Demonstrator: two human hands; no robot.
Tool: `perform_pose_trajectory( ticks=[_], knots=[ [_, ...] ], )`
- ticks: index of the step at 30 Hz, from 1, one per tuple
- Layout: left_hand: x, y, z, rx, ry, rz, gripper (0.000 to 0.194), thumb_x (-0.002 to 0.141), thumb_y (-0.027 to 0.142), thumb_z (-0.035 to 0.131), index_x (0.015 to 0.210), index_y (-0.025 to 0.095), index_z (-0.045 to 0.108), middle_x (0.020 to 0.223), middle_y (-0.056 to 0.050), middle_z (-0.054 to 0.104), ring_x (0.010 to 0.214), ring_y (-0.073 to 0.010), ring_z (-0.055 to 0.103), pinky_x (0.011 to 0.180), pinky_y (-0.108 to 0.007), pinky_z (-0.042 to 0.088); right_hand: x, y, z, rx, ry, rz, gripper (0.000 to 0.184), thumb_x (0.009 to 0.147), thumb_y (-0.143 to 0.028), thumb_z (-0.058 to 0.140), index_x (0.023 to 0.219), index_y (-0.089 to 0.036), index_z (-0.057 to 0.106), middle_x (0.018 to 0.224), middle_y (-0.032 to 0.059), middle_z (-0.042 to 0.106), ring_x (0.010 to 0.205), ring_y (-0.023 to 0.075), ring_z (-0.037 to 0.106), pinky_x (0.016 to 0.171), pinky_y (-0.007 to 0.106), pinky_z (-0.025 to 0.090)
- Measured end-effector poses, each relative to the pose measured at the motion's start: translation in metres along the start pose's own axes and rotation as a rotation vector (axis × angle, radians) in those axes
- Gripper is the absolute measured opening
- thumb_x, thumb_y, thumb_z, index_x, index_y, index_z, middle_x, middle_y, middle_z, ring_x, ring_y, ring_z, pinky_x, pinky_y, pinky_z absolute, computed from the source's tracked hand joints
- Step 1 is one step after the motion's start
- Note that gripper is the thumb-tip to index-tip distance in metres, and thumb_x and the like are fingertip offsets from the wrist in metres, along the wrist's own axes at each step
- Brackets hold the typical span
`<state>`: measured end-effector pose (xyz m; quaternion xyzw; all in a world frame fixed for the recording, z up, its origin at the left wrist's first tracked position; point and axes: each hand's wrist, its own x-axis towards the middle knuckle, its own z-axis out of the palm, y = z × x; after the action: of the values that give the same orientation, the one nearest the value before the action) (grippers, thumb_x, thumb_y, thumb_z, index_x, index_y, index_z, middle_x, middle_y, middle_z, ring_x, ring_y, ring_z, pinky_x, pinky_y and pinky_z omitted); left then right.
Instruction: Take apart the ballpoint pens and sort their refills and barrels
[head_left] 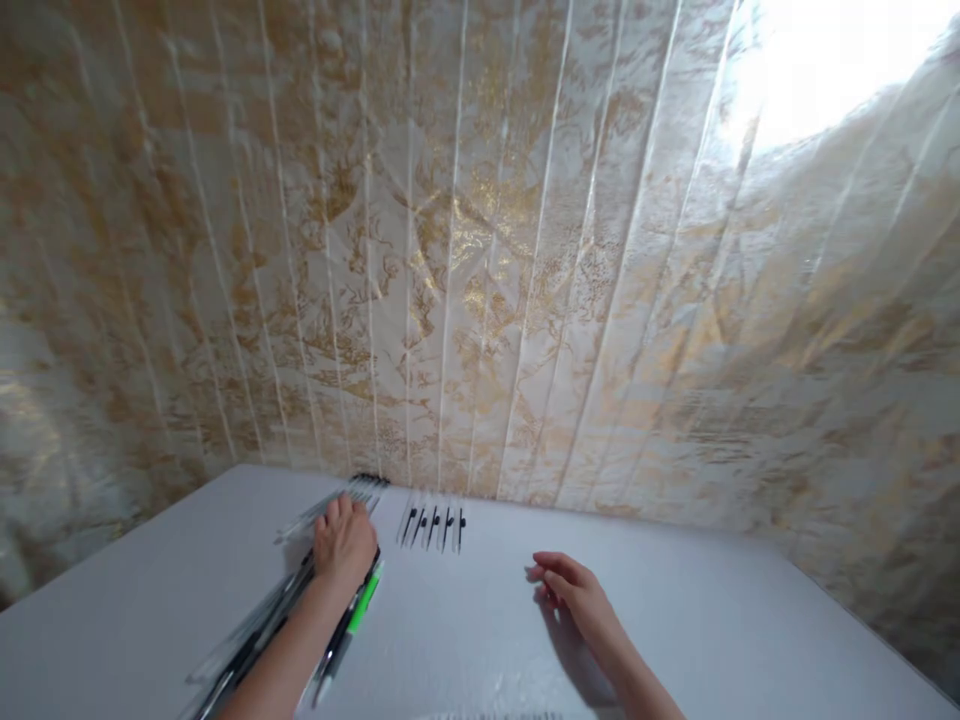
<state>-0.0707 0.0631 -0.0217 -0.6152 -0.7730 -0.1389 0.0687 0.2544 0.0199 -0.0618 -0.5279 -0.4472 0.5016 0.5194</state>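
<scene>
While reaching over the dark pens [281,605] bundled on the table's [465,630] left, can't tell whether gripping any with the left hand [345,540]; hovering rightward with the right hand [568,582], fingers loosely parted; between them, farther back, spotting slim black-and-clear pieces [434,527] lined up.

From afar, I am viewing a white table [480,620] through one head-worn camera: it is looking forward and down from close above the table's near side, taking in both hands [345,540] at the table and facing a gold-patterned drape [480,280] beyond its far edge.
</scene>
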Motion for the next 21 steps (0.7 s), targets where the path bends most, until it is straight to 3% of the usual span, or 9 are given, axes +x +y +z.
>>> perform_pose_trajectory(
  ticks=[6,11,15,18,21],
  knots=[
    [-0.002,0.0,-0.001,0.085,-0.001,0.02,0.026,0.086,0.01,0.044,0.098,0.006,0.066,0.108,-0.018,0.06,0.108,-0.0323,0.049,0.089,-0.04,0.037,-0.005,0.002,0.0,0.085,-0.01,-0.056,0.028,0.059,-0.035,0.075,0.077,-0.014,0.071,0.066,0.006,0.067,0.054,0.0139,0.055,0.048,0.024,0.04],
    [0.003,0.009,-0.021,0.009,0.018,0.063,0.025,0.092,0.017,0.038,0.101,0.008,0.059,0.109,-0.02,0.058,0.109,-0.0347,0.049,0.087,-0.042,0.04,-0.007,-0.003,0.002,0.084,-0.009,-0.07,0.041,0.062,-0.05,0.075,0.08,-0.014,0.068,0.064,0.0036,0.062,0.054,0.0134,0.053,0.049,0.025,0.04],
    [-0.019,0.052,-0.026,-0.196,-0.086,0.301,0.016,0.094,0.016,0.037,0.098,0.017,0.053,0.095,-0.009,0.063,0.093,-0.0229,0.06,0.081,-0.031,0.043,-0.012,-0.006,0.004,-0.03,-0.012,-0.135,0.056,0.074,-0.071,0.054,0.069,-0.016,0.061,0.052,-0.0023,0.05,0.046,0.0109,0.042,0.046,0.024,0.034],
    [-0.058,0.091,-0.01,-0.365,-0.22,0.495,0.017,0.093,0.011,0.037,0.092,0.023,0.048,0.089,-0.002,0.065,0.083,-0.0156,0.064,0.074,-0.023,0.045,-0.014,-0.007,0.002,-0.157,0.018,-0.126,0.065,0.079,-0.079,0.034,0.055,-0.02,0.047,0.045,-0.0053,0.036,0.043,0.0102,0.033,0.043,0.025,0.027],
    [-0.092,0.112,0.007,-0.493,-0.3,0.557,0.022,0.092,0.008,0.03,0.092,0.025,0.044,0.093,-0.003,0.067,0.088,-0.0144,0.066,0.075,-0.022,0.047,-0.014,-0.006,-0.003,-0.258,0.066,-0.118,0.063,0.077,-0.08,0.035,0.051,-0.023,0.036,0.046,-0.0057,0.03,0.044,0.0099,0.028,0.043,0.025,0.021]
  ],
)
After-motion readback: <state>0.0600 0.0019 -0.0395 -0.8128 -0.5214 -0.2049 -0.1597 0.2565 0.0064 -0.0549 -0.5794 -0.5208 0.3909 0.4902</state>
